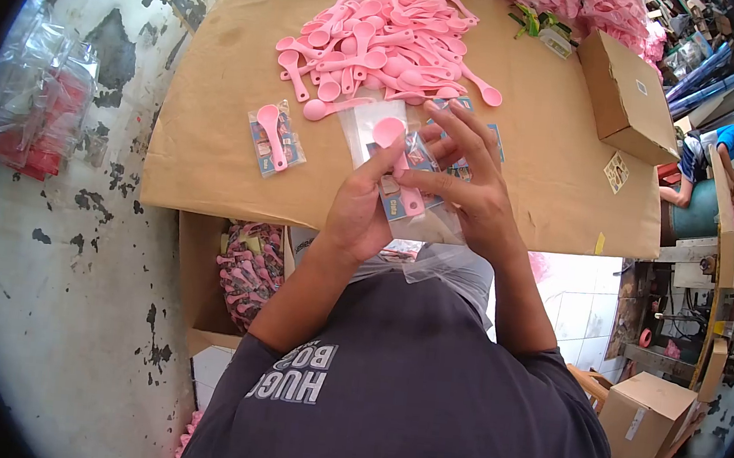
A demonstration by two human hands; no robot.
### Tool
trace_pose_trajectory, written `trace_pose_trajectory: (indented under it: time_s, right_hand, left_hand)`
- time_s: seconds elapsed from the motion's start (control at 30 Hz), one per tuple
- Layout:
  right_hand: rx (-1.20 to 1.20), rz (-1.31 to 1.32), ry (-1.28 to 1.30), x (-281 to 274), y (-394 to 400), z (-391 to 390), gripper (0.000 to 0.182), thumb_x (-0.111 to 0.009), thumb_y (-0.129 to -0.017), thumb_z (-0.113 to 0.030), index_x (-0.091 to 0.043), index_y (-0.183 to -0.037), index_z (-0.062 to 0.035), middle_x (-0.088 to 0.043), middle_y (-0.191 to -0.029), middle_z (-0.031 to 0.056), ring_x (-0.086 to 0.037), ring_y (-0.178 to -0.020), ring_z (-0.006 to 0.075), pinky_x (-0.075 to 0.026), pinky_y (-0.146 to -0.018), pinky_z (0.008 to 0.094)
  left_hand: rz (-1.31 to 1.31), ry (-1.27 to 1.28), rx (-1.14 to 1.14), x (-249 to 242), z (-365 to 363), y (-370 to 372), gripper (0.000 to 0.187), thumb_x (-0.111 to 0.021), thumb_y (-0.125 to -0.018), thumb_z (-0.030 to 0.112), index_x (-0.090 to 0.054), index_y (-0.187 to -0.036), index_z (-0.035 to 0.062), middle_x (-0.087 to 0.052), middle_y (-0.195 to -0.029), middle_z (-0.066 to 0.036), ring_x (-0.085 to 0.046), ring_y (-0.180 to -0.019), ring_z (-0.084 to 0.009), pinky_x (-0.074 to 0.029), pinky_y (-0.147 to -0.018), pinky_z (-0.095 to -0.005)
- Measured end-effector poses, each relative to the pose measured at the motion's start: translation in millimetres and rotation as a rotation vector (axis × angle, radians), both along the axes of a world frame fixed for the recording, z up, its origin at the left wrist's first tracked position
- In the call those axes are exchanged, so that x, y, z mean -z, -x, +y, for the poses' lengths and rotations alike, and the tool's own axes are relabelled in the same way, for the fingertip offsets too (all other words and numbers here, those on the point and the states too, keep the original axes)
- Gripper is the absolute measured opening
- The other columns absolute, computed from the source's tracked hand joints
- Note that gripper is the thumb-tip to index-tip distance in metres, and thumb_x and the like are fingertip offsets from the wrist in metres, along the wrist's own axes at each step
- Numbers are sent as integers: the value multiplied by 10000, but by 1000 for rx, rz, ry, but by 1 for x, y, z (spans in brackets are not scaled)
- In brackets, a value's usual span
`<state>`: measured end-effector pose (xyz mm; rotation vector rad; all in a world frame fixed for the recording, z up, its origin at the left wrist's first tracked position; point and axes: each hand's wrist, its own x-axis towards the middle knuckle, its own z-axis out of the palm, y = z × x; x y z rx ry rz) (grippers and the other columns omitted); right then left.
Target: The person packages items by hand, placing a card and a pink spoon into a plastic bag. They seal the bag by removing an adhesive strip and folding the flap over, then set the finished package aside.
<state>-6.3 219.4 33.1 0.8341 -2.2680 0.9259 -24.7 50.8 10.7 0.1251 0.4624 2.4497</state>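
Observation:
My left hand (360, 211) is closed around a pink measuring spoon (388, 131) and a blue printed card (393, 205), its thumb over the spoon's handle. Clear plastic hangs around the card and below it. Beside it, my right hand (481, 191) has its fingers spread, and one digit reaches across to the spoon's handle. Clear plastic bags (357, 126) lie just beyond my left hand. Under my right fingers, more blue cards (496, 143) are partly hidden. To the left, another pink spoon (272, 136) rests on a blue card in clear plastic.
A large heap of pink spoons (385, 45) covers the back of the cardboard-topped table (214, 73). A cardboard box (627, 95) stands at the right, with pink packages (583, 7) behind. Packed spoons fill a box (248, 275) below the table. Another person (715, 148) sits far right.

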Motion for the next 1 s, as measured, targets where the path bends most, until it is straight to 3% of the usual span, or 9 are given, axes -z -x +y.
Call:
trace_pose_trajectory:
  time_s: [0.1,0.23,0.27,0.4,0.47,0.6,0.73,0.9,1.0]
  right_hand:
    - [-51,-97,178,-6,0,6,317,-761,-744,-99,-802,-1055,-145,-602,-1432,117,-481,-1402,340,-406,-1135,471]
    - [-84,-413,642,4,-13,16,269,-800,-857,-107,-757,-1116,-48,-735,-1136,108,-687,-1022,223,-518,-927,348]
    - [-46,-357,508,8,-12,21,340,-783,-916,-111,-682,-1228,-22,-746,-970,82,-670,-836,136,-514,-793,276]
    - [-31,-637,573,0,-21,17,431,-791,-905,-103,-610,-1289,-32,-726,-885,46,-634,-781,95,-490,-735,258]
    - [-42,-756,672,7,-24,13,475,-797,-903,-107,-561,-1310,-39,-696,-808,14,-603,-733,68,-463,-690,252]
    - [126,-652,633,11,-25,14,411,-795,-900,-102,-597,-1256,-42,-695,-878,27,-605,-751,91,-466,-700,263]
    - [359,15,202,2,-11,13,317,-789,-860,-69,-690,-1162,-68,-689,-1129,80,-612,-913,204,-498,-763,322]
    - [391,177,67,-4,-3,-1,289,-794,-803,-48,-755,-1086,-86,-679,-1224,79,-592,-1014,274,-507,-819,375]
    - [419,217,59,-2,1,-2,283,-800,-786,-46,-760,-1063,-81,-686,-1206,60,-602,-1001,264,-506,-821,374]
  left_hand:
    - [15,52,-24,7,-4,2,580,-476,-1091,398,-367,-1520,23,-514,-1498,-203,-462,-1436,-293,-399,-1184,-454]
    - [201,140,-88,5,-15,3,610,-490,-1078,412,-344,-1536,36,-471,-1534,-230,-447,-1442,-303,-356,-1205,-471]
    - [302,180,-116,8,-16,5,552,-541,-1066,322,-400,-1509,25,-553,-1463,-212,-554,-1343,-269,-469,-1122,-442]
    - [456,582,-140,-17,-9,-9,382,-633,-1021,126,-568,-1368,-19,-731,-1158,-110,-723,-944,-137,-634,-753,-282]
    - [460,625,-174,-11,-6,-9,406,-643,-1019,126,-558,-1387,-24,-741,-1135,-127,-719,-952,-134,-605,-798,-275]
    - [438,772,-265,-14,-7,-17,427,-651,-1017,100,-557,-1421,4,-765,-1054,-135,-715,-904,-109,-580,-778,-239]
    - [541,850,-349,-9,-4,-22,463,-658,-1015,119,-564,-1467,88,-759,-936,-58,-646,-767,-38,-539,-657,-211]
    - [772,1037,-329,-10,-5,-23,610,-671,-987,37,-467,-1559,94,-566,-678,60,-405,-607,-2,-319,-542,-200]
    - [784,1061,-361,-12,0,-26,625,-684,-961,88,-494,-1552,167,-726,-755,-88,-496,-661,0,-432,-596,-213]
